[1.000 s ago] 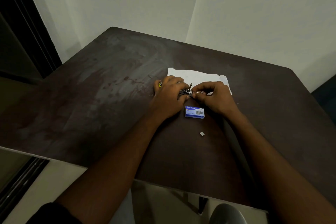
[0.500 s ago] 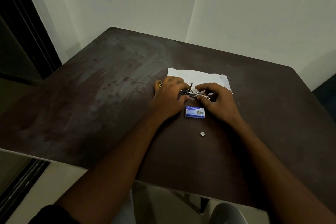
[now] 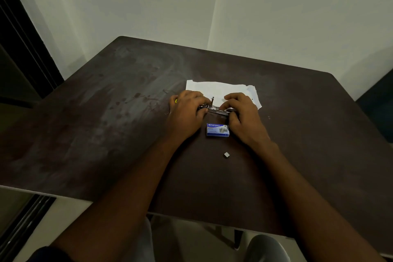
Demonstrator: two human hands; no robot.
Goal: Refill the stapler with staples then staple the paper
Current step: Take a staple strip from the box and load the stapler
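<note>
A small metal stapler lies open on the dark table, at the near edge of a white sheet of paper. My left hand grips its left end, a bit of yellow showing under the fingers. My right hand closes over its right end, fingertips pressed on the metal channel. A thin part sticks up between the hands. A blue staple box rests just below the stapler, touching my right thumb side. A small loose block of staples lies nearer to me.
The dark brown table stands in a corner against pale walls. Its near edge runs across the lower frame, with my knee below it. A dark door frame is at the left.
My right hand has shifted right along the stapler and now covers its right end. My left hand has kept its hold.
</note>
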